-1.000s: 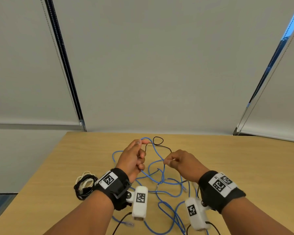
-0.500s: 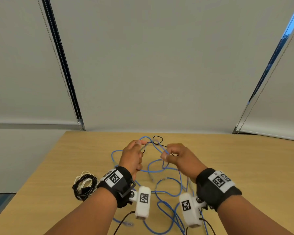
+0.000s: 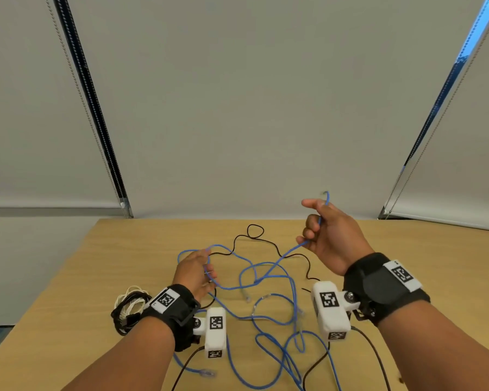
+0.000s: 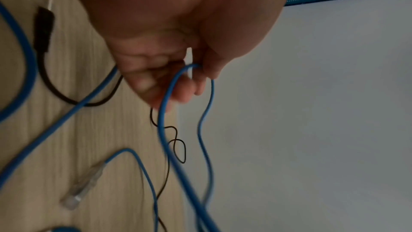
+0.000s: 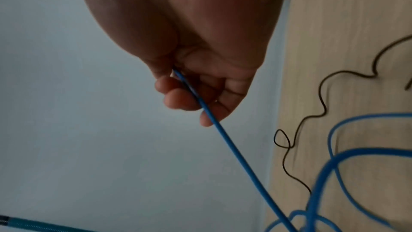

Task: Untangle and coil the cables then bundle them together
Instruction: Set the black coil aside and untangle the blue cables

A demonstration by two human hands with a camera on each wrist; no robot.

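Several blue network cables [image 3: 268,280] lie tangled on the wooden table [image 3: 407,277], with a thin black cable [image 3: 254,231] looping through them. My right hand [image 3: 319,230] is raised at the right and grips one blue cable [image 5: 225,135] near its end, whose plug [image 3: 326,193] sticks up above the fist. My left hand [image 3: 201,270] is low at the left, its fingers curled round a loop of blue cable [image 4: 189,70]. A clear plug [image 4: 82,184] lies on the table below it.
A coiled bundle of black and white cables [image 3: 129,309] sits at the table's left edge beside my left wrist. Another clear plug [image 3: 206,372] lies near the front edge. Grey window blinds [image 3: 237,108] hang behind the table's far edge.
My right hand has risen and swung to the right, pulling a blue cable end up out of the tangle. My left hand has dropped lower and a little left, still holding a blue loop.
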